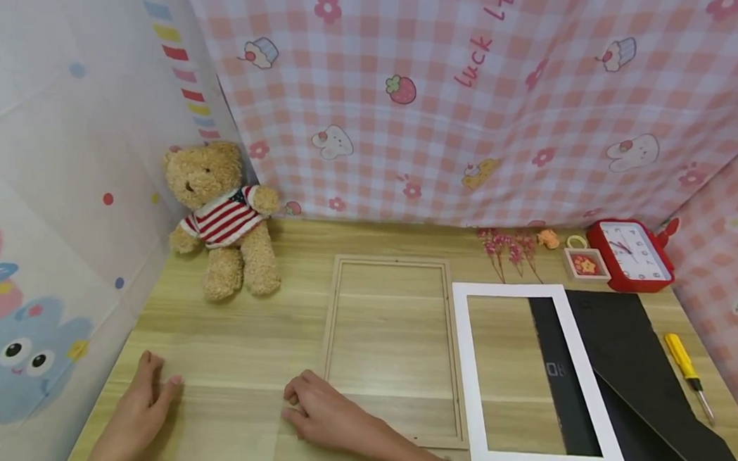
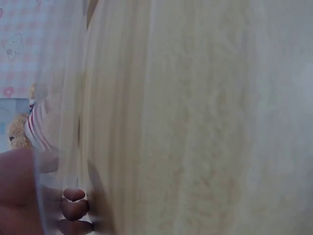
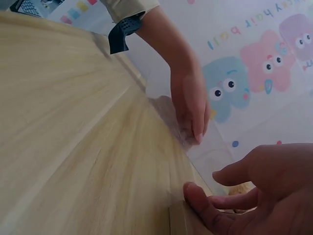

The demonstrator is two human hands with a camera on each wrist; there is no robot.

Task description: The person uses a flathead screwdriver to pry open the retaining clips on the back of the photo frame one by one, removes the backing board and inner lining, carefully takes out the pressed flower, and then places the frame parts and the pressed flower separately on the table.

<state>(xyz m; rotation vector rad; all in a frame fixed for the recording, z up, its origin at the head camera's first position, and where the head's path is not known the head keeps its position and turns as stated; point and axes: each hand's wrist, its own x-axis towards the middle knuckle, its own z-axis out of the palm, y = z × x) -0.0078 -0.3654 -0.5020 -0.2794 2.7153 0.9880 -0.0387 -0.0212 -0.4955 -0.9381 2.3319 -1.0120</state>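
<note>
A clear sheet (image 1: pixel 227 423) is faint above the table, between my two hands. In the left wrist view the sheet (image 2: pixel 58 117) hazes the curtain and bear behind it. My left hand (image 1: pixel 142 407) pinches its left side, with the fingertips showing through it. My right hand (image 1: pixel 332 415), fingers curled, grips its right edge beside the thin wooden frame (image 1: pixel 447 348). In the right wrist view the right hand's (image 3: pixel 274 191) index finger lies against an edge, while the left hand (image 3: pixel 190 105) hangs farther off with the sheet.
A white mat (image 1: pixel 479 406) overlaps a black backing board (image 1: pixel 616 330) to the right. Beyond lie a yellow screwdriver (image 1: pixel 681 355), a red clock (image 1: pixel 637 254), a small box (image 1: pixel 585 265) and dried flowers (image 1: pixel 507 246). The teddy bear (image 1: pixel 224 214) sits at the back left.
</note>
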